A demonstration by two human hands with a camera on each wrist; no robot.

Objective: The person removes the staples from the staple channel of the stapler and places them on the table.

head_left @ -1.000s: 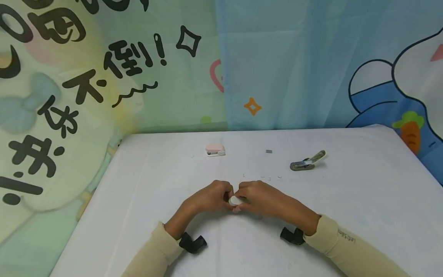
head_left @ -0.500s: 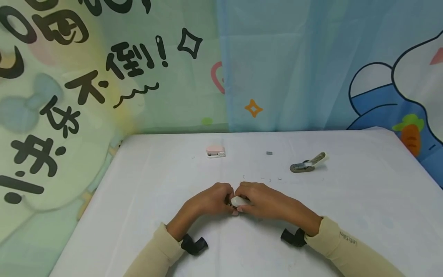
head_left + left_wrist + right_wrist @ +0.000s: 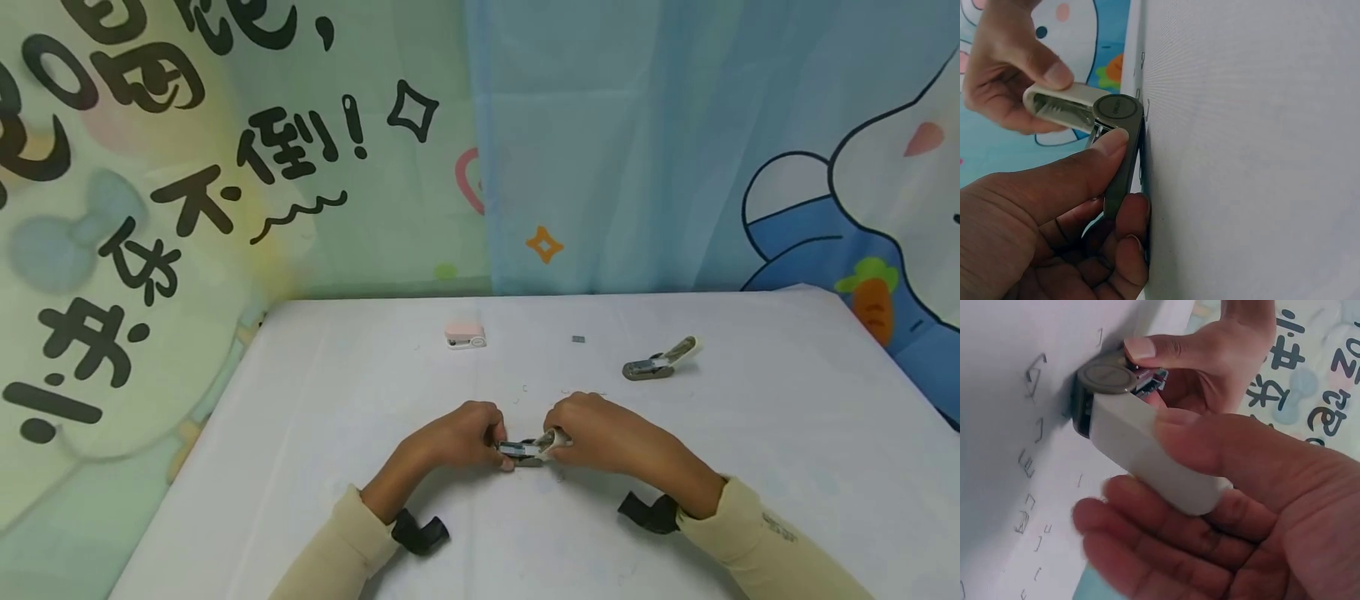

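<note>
Both hands hold one small stapler (image 3: 528, 452) low over the white table, near the middle of the head view. Its white top cover (image 3: 1147, 444) is swung up from the dark grey base (image 3: 1124, 159), baring the metal staple channel. My left hand (image 3: 468, 435) grips the base, thumb on the side near the round hinge. My right hand (image 3: 611, 433) pinches the cover between thumb and fingers, as the right wrist view shows. Whether staples lie in the channel cannot be made out.
A second stapler (image 3: 660, 362), grey and white, lies opened at the right. Farther back are a pink and white stapler (image 3: 465, 335) and a small grey staple strip (image 3: 578, 339). Several loose staples (image 3: 1025, 464) are scattered on the table (image 3: 360, 367) beyond the hands.
My right hand has moved right and pulled the stapler's cover up and away from the base. The left hand has stayed nearly in place. The head view has tilted slightly upward.
</note>
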